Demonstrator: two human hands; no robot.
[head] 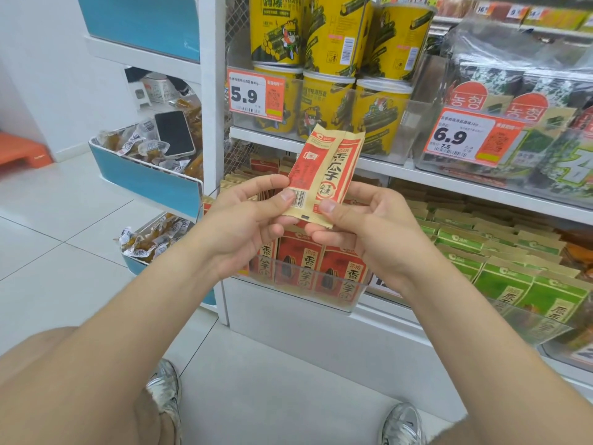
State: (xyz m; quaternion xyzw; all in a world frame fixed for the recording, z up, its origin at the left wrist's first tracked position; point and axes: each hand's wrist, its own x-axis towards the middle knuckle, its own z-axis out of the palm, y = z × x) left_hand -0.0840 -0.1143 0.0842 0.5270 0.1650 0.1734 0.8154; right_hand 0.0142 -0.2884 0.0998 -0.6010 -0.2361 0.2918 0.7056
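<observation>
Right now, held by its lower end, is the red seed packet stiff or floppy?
Probably fairly stiff: the packet stands up above the pinch without drooping. Likely light: left hand and right hand only pinch its lower end.

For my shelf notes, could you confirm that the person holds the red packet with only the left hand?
Not quite: the head view shows both the left hand and the right hand pinching the lower end of the red packet.
</observation>
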